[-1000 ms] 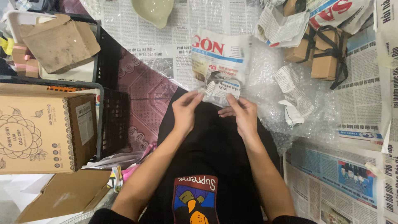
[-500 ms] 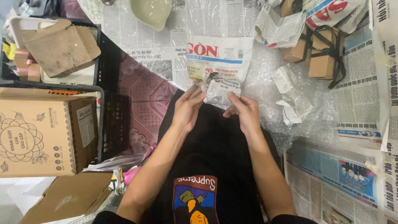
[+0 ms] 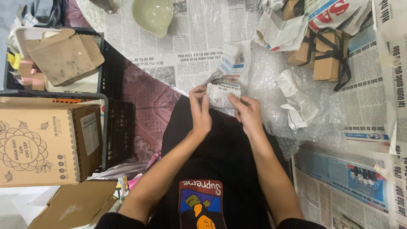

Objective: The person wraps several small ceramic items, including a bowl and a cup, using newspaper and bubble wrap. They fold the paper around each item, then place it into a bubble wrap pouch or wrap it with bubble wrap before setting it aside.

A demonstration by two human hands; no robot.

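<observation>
Overlapping sheets of grey printed newspaper [image 3: 190, 46] carpet the floor, seemingly to protect it and keep wrapping stock in reach, with clear bubble wrap [image 3: 271, 85] spread over them. At far left stands a large tan cardboard box [image 3: 42, 142] printed with a round flower emblem and bearing a white rectangular label on its side; above it, a black plastic crate [image 3: 110, 68] holds torn brown cardboard. At upper right sit small brown cardboard parcels tied with black ribbon [image 3: 326, 55]. A pale green ceramic bowl [image 3: 152, 15] rests at top. Just above the lap, the left hand [image 3: 199, 111] and right hand [image 3: 248, 113] pinch a crumpled newspaper-wrapped bundle [image 3: 224, 80], fingertips clamped on its lower edge.
</observation>
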